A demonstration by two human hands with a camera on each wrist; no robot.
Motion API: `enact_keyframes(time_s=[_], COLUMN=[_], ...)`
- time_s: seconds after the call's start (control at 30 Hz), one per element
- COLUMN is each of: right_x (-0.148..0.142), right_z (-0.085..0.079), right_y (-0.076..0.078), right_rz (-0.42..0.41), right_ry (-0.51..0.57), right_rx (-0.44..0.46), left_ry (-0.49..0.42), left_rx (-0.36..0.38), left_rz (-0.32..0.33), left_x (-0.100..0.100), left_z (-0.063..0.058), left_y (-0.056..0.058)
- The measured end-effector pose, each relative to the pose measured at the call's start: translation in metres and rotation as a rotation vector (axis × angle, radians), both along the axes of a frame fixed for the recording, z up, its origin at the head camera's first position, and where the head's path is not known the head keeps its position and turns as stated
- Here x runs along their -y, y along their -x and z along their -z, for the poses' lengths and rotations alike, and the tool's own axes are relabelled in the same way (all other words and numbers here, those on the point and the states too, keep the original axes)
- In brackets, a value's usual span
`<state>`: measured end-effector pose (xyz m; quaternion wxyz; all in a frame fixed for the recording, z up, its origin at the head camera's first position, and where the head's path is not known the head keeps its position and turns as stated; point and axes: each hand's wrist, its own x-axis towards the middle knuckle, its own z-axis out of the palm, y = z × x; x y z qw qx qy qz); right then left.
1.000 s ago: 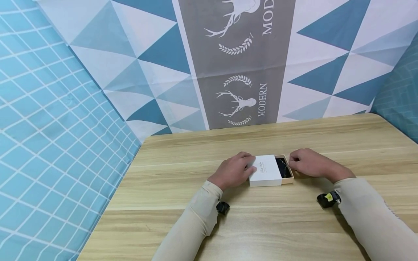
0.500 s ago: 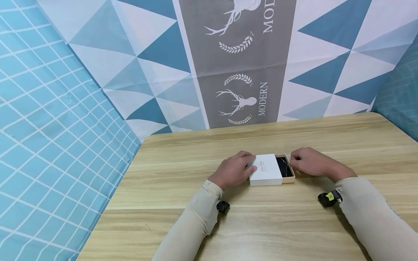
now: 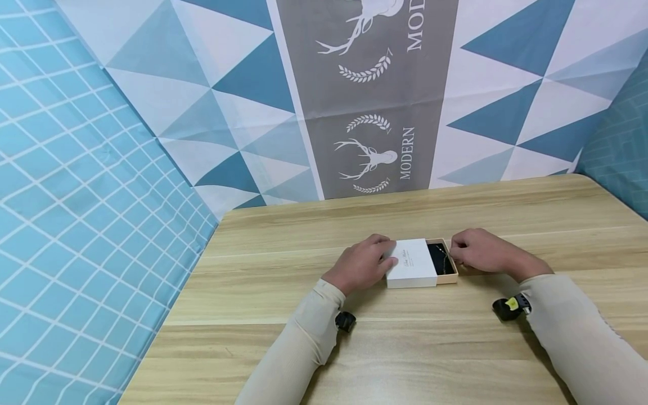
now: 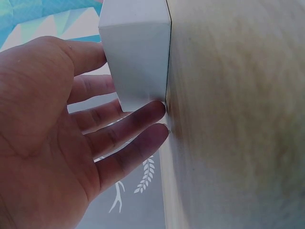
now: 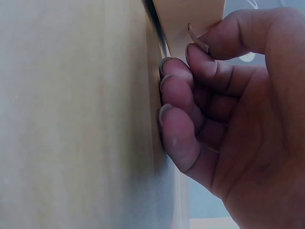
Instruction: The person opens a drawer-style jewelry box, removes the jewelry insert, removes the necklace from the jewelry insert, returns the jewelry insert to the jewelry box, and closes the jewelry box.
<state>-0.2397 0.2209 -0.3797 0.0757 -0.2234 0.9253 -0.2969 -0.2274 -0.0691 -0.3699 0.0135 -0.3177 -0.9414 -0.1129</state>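
Observation:
A white sliding jewelry box (image 3: 412, 264) lies on the wooden table, small print on its top. My left hand (image 3: 361, 263) grips the box's left end, with the thumb on the near side and fingertips at the far edge; the left wrist view shows the white end wall (image 4: 138, 67) between them. A tan drawer (image 3: 446, 279) sticks partway out of the right end. Its black insert (image 3: 438, 256) carries a thin gold chain (image 3: 444, 260). My right hand (image 3: 481, 250) pinches a short ribbon pull tab (image 5: 194, 38) on the drawer's end between thumb and forefinger, its other fingers curled by the tabletop.
The wooden table (image 3: 405, 349) spreads around the box, its back edge along a patterned cloth wall (image 3: 374, 101). A blue checked cloth (image 3: 91, 214) hangs on the left, and a teal cloth (image 3: 620, 135) on the right. Both wrists wear small black cameras.
The drawer has slid slightly farther out to the right, with my right hand moving along with it. My left hand keeps its place on the box's left end.

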Motion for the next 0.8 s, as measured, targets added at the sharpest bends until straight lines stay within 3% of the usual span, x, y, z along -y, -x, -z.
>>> enact_keyframes(time_s=[0.4,0.8], right_x=[-0.0006,-0.006], right_z=[0.0024,0.0041], right_y=[0.0001,0.0027], right_rz=[0.009,0.025], right_ry=[0.014,0.038], right_rx=[0.03,0.064], left_ry=[0.014,0.014], left_rx=[0.033,0.017], left_rz=[-0.018,-0.008], left_x=[0.0014,0.001], left_z=[0.0002,-0.0012], left_y=[-0.0018,-0.0012])
